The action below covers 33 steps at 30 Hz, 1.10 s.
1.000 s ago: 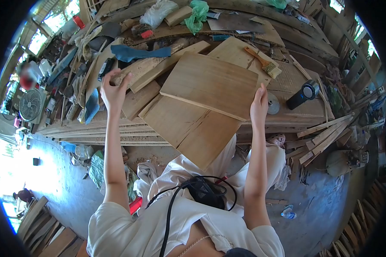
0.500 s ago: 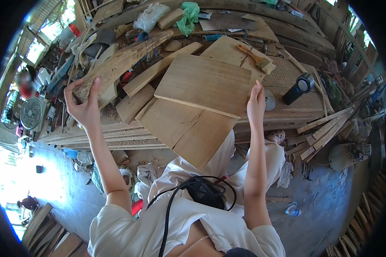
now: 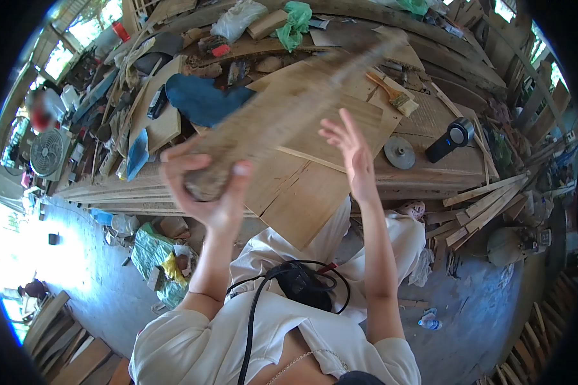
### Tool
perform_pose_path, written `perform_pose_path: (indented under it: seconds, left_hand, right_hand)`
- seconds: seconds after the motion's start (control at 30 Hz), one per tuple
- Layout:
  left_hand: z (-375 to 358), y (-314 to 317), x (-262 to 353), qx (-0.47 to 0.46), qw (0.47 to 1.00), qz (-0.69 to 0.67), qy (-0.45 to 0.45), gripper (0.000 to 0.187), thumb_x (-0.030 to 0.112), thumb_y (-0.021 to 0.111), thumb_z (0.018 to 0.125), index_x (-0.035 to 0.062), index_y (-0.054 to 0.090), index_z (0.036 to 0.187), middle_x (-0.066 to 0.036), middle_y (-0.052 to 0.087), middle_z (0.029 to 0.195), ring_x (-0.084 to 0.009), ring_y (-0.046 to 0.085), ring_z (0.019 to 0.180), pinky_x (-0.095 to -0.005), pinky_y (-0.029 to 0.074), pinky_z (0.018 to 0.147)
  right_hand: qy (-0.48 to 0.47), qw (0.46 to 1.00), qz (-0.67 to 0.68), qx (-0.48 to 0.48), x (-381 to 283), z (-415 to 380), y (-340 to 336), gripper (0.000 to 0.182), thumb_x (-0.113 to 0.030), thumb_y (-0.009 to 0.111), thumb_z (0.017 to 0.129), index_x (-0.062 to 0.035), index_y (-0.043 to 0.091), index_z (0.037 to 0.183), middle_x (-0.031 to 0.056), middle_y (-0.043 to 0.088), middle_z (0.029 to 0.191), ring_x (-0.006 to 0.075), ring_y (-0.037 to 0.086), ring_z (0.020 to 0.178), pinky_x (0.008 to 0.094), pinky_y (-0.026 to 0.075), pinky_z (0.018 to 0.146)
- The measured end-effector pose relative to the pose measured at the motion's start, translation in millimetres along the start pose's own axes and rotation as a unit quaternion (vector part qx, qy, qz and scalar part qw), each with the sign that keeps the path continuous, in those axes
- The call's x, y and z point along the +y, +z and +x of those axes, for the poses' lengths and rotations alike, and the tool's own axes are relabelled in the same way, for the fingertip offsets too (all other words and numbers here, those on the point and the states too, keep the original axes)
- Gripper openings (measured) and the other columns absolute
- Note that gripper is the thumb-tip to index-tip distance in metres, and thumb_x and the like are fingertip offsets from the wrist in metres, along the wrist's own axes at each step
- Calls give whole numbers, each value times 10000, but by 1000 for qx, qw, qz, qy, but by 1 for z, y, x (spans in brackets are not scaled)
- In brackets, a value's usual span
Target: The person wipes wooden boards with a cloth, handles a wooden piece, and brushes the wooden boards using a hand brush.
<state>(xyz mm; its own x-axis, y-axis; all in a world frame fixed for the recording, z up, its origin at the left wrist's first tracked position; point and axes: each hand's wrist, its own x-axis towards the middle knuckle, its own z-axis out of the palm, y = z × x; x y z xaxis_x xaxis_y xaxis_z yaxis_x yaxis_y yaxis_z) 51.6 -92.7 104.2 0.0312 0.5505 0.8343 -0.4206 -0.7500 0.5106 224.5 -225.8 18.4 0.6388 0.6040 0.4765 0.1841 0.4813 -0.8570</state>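
Observation:
My left hand (image 3: 223,208) is closed around the near end of a long rough wooden plank (image 3: 257,128). The plank is raised and slants up to the right over the bench, blurred by motion. My right hand (image 3: 359,163) is open with fingers apart, holding nothing, to the right of the plank and close to the flat boards. Under the plank lies a thin rectangular board (image 3: 363,120), partly hidden by it. That board overlaps a second board (image 3: 302,202) with dark cracks, which juts past the bench edge over my lap.
On the bench, a paintbrush (image 3: 395,97), a metal disc (image 3: 399,153) and a black device with a round head (image 3: 451,139) lie to the right. A blue sheet-like piece (image 3: 205,102) is at left. Wooden strips (image 3: 488,208) stick out at right. A fan (image 3: 47,154) stands far left.
My left hand has swung the plank up and to the right, uncovering the blue piece beneath. My right hand has moved slightly left and spread its fingers.

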Motion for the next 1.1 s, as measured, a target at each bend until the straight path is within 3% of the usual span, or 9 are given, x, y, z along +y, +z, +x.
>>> perform_pose_path:
  seconds: [0.17, 0.2, 0.3, 0.4, 0.53, 0.63, 0.77, 0.93, 1.1]
  left_hand:
    - [-53, 24, 21, -168, 985, 27, 5, 464, 100, 830, 629, 39, 483, 932, -133, 490, 965, -253, 541, 899, -359, 462, 778]
    - [-63, 27, 20, -189, 982, 25, -2, 460, 90, 824, 634, 35, 483, 937, -136, 487, 965, -258, 538, 902, -357, 459, 783]
    - [-81, 30, 14, -182, 979, 34, -81, 394, 57, 756, 720, 24, 445, 959, -151, 449, 1050, -249, 492, 996, -358, 400, 871]
    - [-104, 28, 13, -203, 971, 16, -127, 412, 87, 751, 715, 12, 481, 1017, -207, 479, 1081, -300, 517, 955, -367, 421, 847]
    - [-103, 18, 5, -338, 918, -36, -207, 312, 164, 572, 871, -15, 471, 1106, -221, 491, 1098, -337, 513, 1028, -379, 406, 885]
    - [-91, 19, -19, -376, 907, -15, -190, 246, 134, 512, 900, -1, 491, 1105, -200, 513, 1106, -335, 518, 1043, -374, 404, 896]
    - [-75, 21, -61, -392, 888, 181, -160, 334, 187, 495, 916, 17, 475, 1203, -171, 490, 1250, -340, 443, 1212, -443, 309, 1027]
    - [-88, 15, -106, -418, 840, 341, -65, 474, 231, 501, 916, 65, 374, 1342, -148, 335, 1420, -335, 272, 1349, -496, 202, 1095]
    - [-94, 17, -107, -428, 818, 376, -76, 565, 276, 484, 925, 73, 274, 1408, -145, 236, 1479, -315, 176, 1393, -531, 171, 1098]
  right_hand:
    - [50, 956, 286, -25, -22, -9, 49, 997, -733, 444, 792, -49, 114, 1438, 236, 384, 1359, 389, 408, 1237, 495, 308, 1062]
    - [55, 931, 360, 7, -21, -12, 53, 891, -649, 505, 824, -55, 187, 1406, 218, 406, 1334, 367, 406, 1250, 495, 326, 1054]
    - [136, 926, 344, 72, -31, -7, 44, 709, -504, 558, 857, -28, 324, 1327, 184, 483, 1234, 324, 463, 1193, 470, 359, 1037]
    - [168, 920, 352, 47, -24, -7, 24, 498, -356, 568, 865, 7, 453, 1186, 140, 549, 1095, 262, 540, 1065, 413, 433, 956]
    - [172, 933, 279, 146, -27, 1, 12, 240, -180, 623, 838, -2, 509, 952, 110, 596, 873, 204, 610, 767, 328, 508, 678]
    - [172, 967, 132, 130, -24, 1, -8, 249, -159, 652, 823, -14, 510, 967, 84, 595, 791, 190, 607, 670, 315, 499, 617]
    - [212, 972, 23, 97, -27, -4, -17, 300, -229, 682, 834, -23, 506, 963, 73, 587, 753, 162, 598, 567, 283, 475, 512]
    - [360, 922, 117, 81, -40, -11, 2, 322, -278, 689, 826, -23, 531, 942, 92, 586, 704, 184, 614, 562, 291, 495, 497]
    - [354, 925, 122, 58, -33, -18, 7, 287, -255, 659, 841, -1, 550, 918, 102, 593, 712, 194, 625, 582, 300, 508, 507]
